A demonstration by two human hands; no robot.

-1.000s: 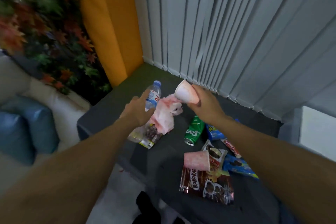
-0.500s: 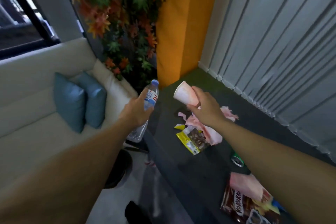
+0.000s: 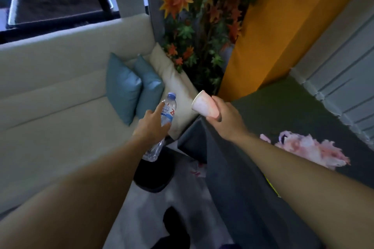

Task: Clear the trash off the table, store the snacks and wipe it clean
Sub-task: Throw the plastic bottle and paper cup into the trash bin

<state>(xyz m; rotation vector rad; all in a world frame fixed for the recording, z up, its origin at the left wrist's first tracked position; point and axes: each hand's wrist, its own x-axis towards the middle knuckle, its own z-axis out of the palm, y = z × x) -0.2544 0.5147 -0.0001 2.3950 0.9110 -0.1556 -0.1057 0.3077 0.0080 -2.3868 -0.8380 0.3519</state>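
Note:
My left hand (image 3: 150, 127) grips a clear plastic water bottle (image 3: 167, 110) with a blue cap, held tilted over the gap between sofa and table. My right hand (image 3: 224, 118) is closed around a white paper cup (image 3: 203, 104) tipped on its side, mouth toward the left, above the corner of the dark table (image 3: 232, 178). A crumpled pink-stained tissue (image 3: 307, 148) lies on the table to the right of my right forearm. A yellow edge of a snack wrapper (image 3: 272, 185) peeks out beside that forearm.
A black bin (image 3: 155, 174) stands on the floor below the bottle, between the cream sofa (image 3: 60, 117) and the table. Two blue cushions (image 3: 131, 89) lean on the sofa. Autumn-leaf plants (image 3: 194, 26), an orange wall and grey blinds (image 3: 348, 70) lie beyond.
The view has swung left, away from the snacks and can on the table. Both hands have carried the bottle and cup off the table toward the sofa side, above the black bin.

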